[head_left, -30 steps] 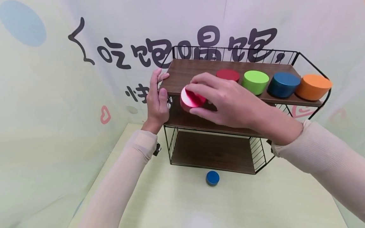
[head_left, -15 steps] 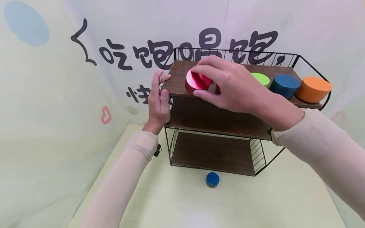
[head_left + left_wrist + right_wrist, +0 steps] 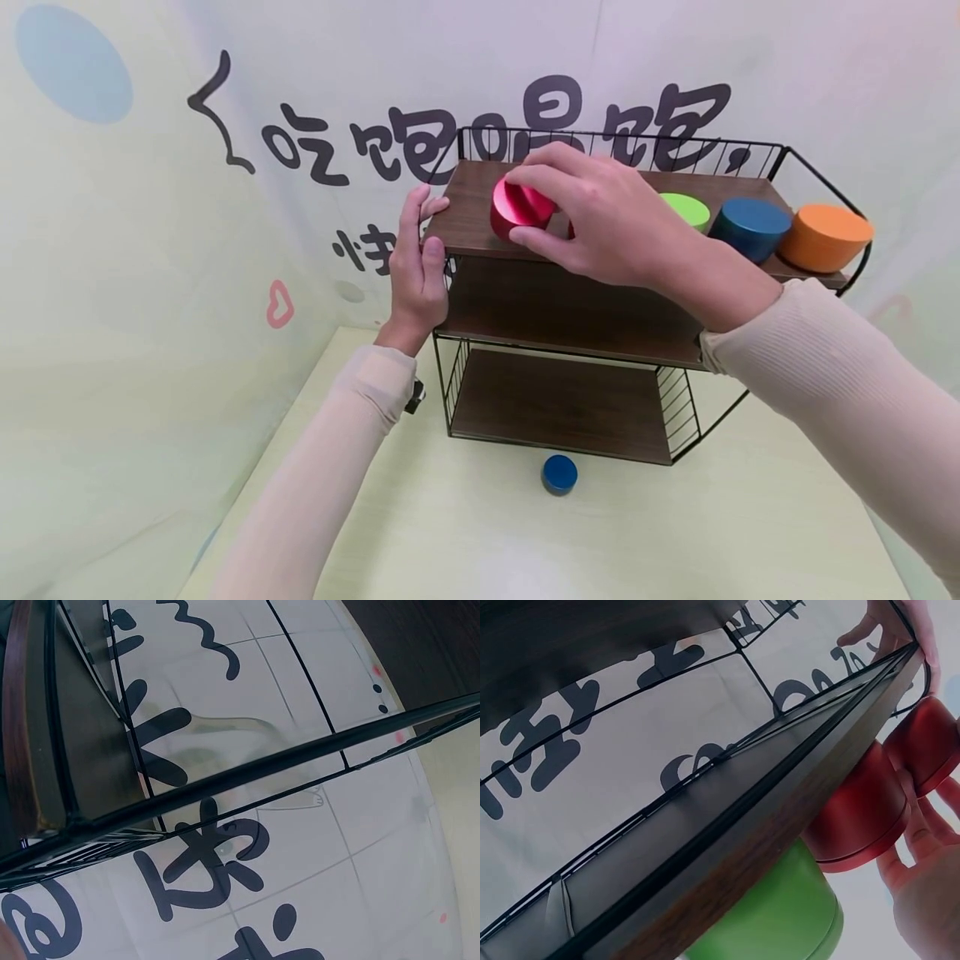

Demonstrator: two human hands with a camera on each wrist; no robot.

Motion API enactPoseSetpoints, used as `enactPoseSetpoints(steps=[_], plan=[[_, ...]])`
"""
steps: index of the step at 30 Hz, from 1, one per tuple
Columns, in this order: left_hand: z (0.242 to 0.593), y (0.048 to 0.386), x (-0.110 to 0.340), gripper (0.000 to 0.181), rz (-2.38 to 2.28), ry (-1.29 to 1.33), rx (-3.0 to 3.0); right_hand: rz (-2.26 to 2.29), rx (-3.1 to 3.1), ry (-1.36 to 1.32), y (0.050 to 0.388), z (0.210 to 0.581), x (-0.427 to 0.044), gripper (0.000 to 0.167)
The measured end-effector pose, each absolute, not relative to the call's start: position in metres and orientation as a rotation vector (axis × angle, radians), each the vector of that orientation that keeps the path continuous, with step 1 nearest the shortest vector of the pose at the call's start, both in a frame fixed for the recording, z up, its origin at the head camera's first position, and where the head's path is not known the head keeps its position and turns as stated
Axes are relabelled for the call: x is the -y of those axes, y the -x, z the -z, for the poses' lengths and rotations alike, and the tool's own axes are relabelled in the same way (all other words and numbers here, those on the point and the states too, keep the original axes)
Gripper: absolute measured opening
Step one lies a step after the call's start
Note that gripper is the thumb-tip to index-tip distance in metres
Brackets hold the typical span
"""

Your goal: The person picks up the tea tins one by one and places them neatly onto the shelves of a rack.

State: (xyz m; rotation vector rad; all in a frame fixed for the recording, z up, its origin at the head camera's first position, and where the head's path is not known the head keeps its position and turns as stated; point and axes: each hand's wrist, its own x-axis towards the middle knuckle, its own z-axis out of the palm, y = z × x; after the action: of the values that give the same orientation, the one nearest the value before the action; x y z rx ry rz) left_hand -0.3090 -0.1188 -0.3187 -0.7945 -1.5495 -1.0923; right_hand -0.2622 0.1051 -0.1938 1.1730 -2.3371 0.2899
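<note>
My right hand (image 3: 600, 212) pinches a red round tin (image 3: 510, 218) between thumb and fingers, at the left part of the top shelf board (image 3: 468, 208). In the right wrist view this red tin (image 3: 924, 746) is beside a second red tin (image 3: 862, 814), which my hand mostly hides in the head view. Whether the held tin bears its weight on the board is not clear. My left hand (image 3: 416, 279) holds the left end of the black wire rack, thumb at the front and fingertips over the end. In the left wrist view only a sliver of hand shows.
Along the top board stand a green tin (image 3: 686, 210), a dark blue tin (image 3: 752, 227) and an orange tin (image 3: 825, 237). Below are a middle board (image 3: 570, 312) and a bottom board (image 3: 562, 404). A small blue tin (image 3: 559, 472) sits on the table (image 3: 480, 533) in front.
My right hand has raised the red tin from in front of the top board's edge to over that board, then edged slightly right. My left hand has kept its place.
</note>
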Motion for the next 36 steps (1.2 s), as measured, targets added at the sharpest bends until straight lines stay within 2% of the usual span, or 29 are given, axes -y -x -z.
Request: enactPoseSetpoints(steps=[7,14,36], plan=[[0.331,0.326,0.123,0.055,1.085,0.785,1.557,-0.292,2.398,-1.152,0.265,0.196,-0.106,0.053],[0.314,0.301,0.115,0.051,1.110,0.790,1.554,-0.304,2.427,-1.135,0.267,0.199,-0.108,0.052],[0.312,0.298,0.115,0.051,1.109,0.782,1.571,-0.271,2.493,-1.081,0.275,0.200,-0.110,0.049]])
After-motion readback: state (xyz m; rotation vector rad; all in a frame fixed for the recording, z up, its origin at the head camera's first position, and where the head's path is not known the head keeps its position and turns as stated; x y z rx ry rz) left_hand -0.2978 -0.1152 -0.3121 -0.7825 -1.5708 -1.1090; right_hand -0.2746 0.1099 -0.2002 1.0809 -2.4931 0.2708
